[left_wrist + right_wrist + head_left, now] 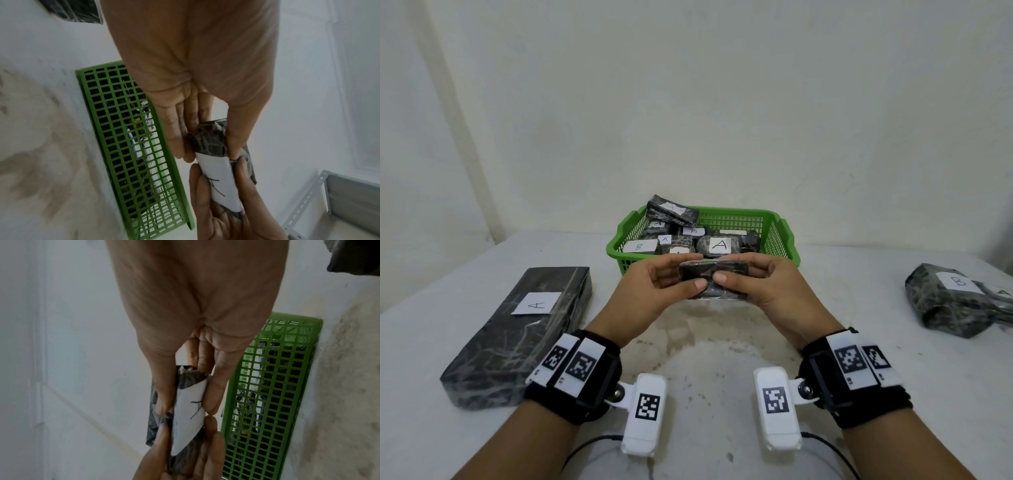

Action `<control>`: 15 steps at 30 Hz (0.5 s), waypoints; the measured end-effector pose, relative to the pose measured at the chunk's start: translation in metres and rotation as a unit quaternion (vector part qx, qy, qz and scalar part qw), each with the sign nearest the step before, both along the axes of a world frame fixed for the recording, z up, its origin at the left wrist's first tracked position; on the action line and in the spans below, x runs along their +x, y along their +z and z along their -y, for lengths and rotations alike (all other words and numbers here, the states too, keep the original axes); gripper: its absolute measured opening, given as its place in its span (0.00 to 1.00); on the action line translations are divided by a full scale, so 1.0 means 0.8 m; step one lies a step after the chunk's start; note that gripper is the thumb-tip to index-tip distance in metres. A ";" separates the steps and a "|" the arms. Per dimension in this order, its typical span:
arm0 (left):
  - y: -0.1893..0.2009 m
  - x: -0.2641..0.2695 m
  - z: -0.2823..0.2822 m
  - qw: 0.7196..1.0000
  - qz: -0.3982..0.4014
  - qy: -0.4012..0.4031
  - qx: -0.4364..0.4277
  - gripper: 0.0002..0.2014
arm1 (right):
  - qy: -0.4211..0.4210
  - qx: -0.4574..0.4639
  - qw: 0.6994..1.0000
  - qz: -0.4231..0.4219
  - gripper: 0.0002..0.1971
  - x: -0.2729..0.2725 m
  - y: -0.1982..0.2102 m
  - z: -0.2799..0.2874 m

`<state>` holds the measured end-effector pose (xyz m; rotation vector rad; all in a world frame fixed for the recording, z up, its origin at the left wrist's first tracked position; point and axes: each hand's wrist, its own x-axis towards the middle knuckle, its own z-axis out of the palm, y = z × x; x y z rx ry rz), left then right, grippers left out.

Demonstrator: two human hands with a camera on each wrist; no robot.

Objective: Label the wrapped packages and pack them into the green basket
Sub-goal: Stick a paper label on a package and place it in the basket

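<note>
Both hands hold one small package (714,275) in the air, just in front of the basket (774,236) and above the table (705,342). Left hand (654,291) grip: thumb on the near face, fingers curled over the far side, pinching the package's left end. Right hand (767,287) grip: same, pinching the right end. The two thumb tips sit nearly touching at the middle of the near face.

Wrist views: the package is dark marbled wrap with a white label (218,177) on the face turned away from the head camera; a black handwritten mark is on it, and I cannot tell which letter. From the right wrist the same label (189,417) shows between thumb and fingers.

Basket: green plastic mesh, standing on the table against the wall (688,102). It holds a pile of wrapped packages with white labels reading A and B; one labelled A (717,245) lies at the front right of the basket, one labelled B (640,246) at the front left. One more (671,209) lies tilted on the basket's back left rim.

Left of the basket, well apart: a long package (517,335) flat on the table, label A on top. Right of the basket, well apart, near the picture's edge: a bulkier package (948,301) labelled B, with another partly cut off beside it.

Both wrists carry black straps with white marker tags.
</note>
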<state>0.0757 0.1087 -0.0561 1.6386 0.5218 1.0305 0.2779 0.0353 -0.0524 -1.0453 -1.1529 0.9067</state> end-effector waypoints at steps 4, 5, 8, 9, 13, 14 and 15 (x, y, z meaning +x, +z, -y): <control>0.001 -0.002 -0.001 0.999 0.018 0.029 0.006 0.16 | 0.012 -0.011 1.000 -0.015 0.28 -0.001 0.002 0.001; 0.002 -0.003 -0.001 0.999 0.021 0.030 0.003 0.18 | 0.011 -0.014 1.000 -0.016 0.27 -0.002 0.002 0.000; 0.004 -0.005 -0.002 1.000 0.016 0.002 -0.017 0.25 | -0.004 -0.014 1.000 -0.018 0.23 0.000 0.004 0.001; 0.004 -0.004 -0.002 1.000 0.014 -0.001 -0.018 0.25 | -0.007 -0.014 1.000 -0.014 0.23 0.001 0.005 0.001; 0.002 -0.003 -0.001 1.000 0.011 0.013 0.001 0.23 | -0.006 -0.007 1.000 0.019 0.24 0.000 0.005 0.004; 0.003 -0.004 -0.001 1.000 0.012 0.005 0.001 0.24 | -0.010 -0.004 1.000 0.024 0.24 -0.001 0.005 0.004; 0.004 -0.004 0.000 1.000 0.013 -0.006 -0.002 0.25 | -0.015 0.000 1.000 0.023 0.23 -0.001 0.004 0.002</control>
